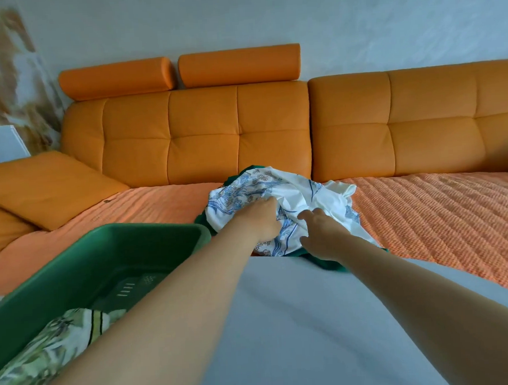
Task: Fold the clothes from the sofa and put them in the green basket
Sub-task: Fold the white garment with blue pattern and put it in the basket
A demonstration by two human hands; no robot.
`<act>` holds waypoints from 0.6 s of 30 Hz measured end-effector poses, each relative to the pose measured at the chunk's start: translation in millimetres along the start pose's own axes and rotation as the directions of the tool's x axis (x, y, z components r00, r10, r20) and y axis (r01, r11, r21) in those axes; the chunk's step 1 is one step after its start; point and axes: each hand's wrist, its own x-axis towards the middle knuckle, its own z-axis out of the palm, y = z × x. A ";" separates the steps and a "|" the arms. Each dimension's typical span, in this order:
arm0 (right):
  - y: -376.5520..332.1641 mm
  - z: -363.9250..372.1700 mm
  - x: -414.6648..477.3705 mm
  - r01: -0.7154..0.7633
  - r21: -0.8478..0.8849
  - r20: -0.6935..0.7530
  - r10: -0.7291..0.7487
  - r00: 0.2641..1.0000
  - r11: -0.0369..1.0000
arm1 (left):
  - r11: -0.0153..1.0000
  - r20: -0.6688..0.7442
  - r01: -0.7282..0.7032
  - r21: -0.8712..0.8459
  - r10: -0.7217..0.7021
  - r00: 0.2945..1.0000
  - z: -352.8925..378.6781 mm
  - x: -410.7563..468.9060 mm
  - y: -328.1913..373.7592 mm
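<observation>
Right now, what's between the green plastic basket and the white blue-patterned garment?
Head view: only a sliver of dark green cloth; the left forearm crosses beside it.

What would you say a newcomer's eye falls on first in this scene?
The bright orange sofa spans the back. At its middle the left hand grips a crumpled white garment with blue print while the right hand touches it. A green basket at lower left holds a leafy-print cloth.

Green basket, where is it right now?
In the head view the green basket sits lower left, by the orange seat cover, just left of the blue-and-white garment, with a leaf-print garment inside.
</observation>
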 end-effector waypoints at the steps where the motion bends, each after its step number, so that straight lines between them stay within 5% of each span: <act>1: 2.7 5.7 12.2 0.008 -0.018 -0.008 -0.008 1.000 1.000 | 1.000 0.003 0.019 -0.009 -0.019 1.000 4.5 12.7 -2.4; 10: 10.6 45.9 96.0 0.098 -0.068 -0.004 -0.099 0.995 0.993 | 0.966 0.107 0.242 -0.093 -0.232 0.967 48.5 89.1 -41.2; 15: 9.7 54.9 106.0 -0.009 -0.065 -0.062 0.005 0.998 0.998 | 0.982 -0.203 0.185 0.048 -0.171 0.964 65.7 92.1 -58.1; 18: 10.3 48.4 92.9 0.082 -0.122 -0.263 -0.112 0.958 0.989 | 0.987 -0.296 0.156 0.027 -0.141 0.945 57.7 81.5 -58.1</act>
